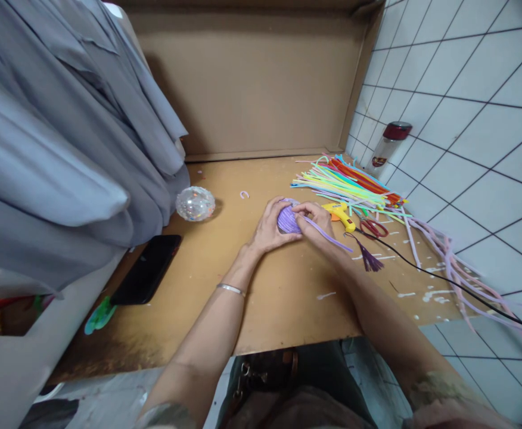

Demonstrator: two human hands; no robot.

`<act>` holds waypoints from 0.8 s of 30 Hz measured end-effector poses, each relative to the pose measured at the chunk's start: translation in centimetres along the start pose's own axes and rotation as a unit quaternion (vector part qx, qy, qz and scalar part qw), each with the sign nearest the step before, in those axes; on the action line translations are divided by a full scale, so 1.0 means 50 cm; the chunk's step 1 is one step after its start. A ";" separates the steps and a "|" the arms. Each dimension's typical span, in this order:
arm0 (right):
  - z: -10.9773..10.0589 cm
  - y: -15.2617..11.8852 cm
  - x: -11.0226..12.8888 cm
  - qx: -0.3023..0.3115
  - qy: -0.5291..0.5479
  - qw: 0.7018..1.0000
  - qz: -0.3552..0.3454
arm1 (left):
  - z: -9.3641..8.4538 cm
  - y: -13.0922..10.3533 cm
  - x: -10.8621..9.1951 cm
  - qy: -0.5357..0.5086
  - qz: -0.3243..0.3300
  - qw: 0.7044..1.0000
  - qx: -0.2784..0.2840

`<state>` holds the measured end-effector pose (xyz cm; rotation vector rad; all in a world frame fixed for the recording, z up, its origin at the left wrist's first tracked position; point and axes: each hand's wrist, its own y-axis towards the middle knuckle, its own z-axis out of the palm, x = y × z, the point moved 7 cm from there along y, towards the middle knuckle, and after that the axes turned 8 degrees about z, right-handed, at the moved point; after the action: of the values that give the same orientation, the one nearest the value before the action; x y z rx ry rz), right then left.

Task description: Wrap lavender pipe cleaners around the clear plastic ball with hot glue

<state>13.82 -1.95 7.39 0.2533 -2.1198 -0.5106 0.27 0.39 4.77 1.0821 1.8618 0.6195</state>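
Note:
A rounded purple piece (288, 220) made of wound fuzzy strands is held above the wooden table (283, 298). Around its left side curl the fingers of my left hand (269, 227), gripping it. My right hand (315, 223) pinches a purple strand at the piece's right side, and the strand's loose end (332, 239) sticks out to the lower right, over my right wrist. Just right of that hand lies a yellow glue gun (344, 215). The tips of my right fingers are partly hidden against the piece.
Colorful pipe cleaners (350, 185) lie at the back right, near red-handled scissors (373, 228), a purple tassel (370, 260) and a black cable (404, 256). A clear bottle (384, 152) stands by the tiled wall. Leftward are a clear ball (195, 204) and a phone (147, 269).

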 end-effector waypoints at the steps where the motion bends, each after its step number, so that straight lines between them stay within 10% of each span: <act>1: -0.001 -0.001 0.001 -0.006 0.002 1.000 0.001 | 0.000 -0.001 -0.001 0.004 0.004 1.000 -0.006; 24: -0.004 -0.002 -0.004 -0.039 0.025 0.999 0.017 | -0.005 0.002 -0.009 0.003 0.028 0.999 -0.032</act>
<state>14.10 -2.01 7.31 0.1834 -2.0466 -0.5594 0.20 0.07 5.16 1.0945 1.8091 0.7118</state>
